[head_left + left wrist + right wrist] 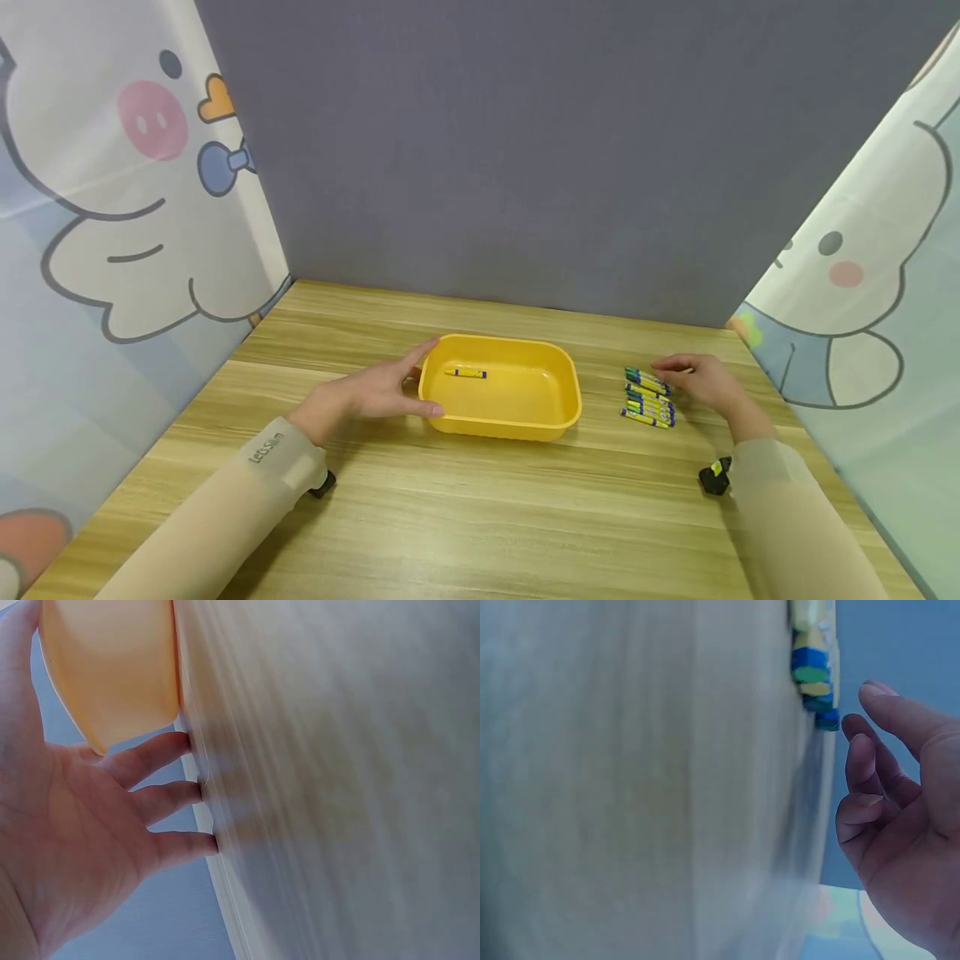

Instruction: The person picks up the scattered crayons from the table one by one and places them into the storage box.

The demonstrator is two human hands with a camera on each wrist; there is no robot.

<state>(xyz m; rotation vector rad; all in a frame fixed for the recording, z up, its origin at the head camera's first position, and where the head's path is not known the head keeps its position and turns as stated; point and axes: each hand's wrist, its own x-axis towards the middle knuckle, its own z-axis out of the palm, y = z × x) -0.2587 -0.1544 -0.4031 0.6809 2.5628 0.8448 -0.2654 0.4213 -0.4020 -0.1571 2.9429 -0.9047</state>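
A yellow plastic basin (498, 427) stands mid-table with one yellow-wrapped crayon (467, 373) inside. My left hand (375, 390) rests at its left end, thumb and forefinger spread along the rim. In the left wrist view, three fingers of that left hand (97, 799) reach down to the tabletop beside the basin (112, 667). Several crayons (649, 400) with yellow wrappers and blue bands lie in a row to the right. My right hand (701, 382) hovers at their right side; the right wrist view shows its fingers loosely bent, apart from the crayons (810, 664), holding nothing.
Beneath everything is a wood-grain table (495, 517). A grey panel (495, 167) rises behind it, and cartoon-printed sheets (150, 250) flank both sides. Small black devices (715, 477) sit at the wrists.
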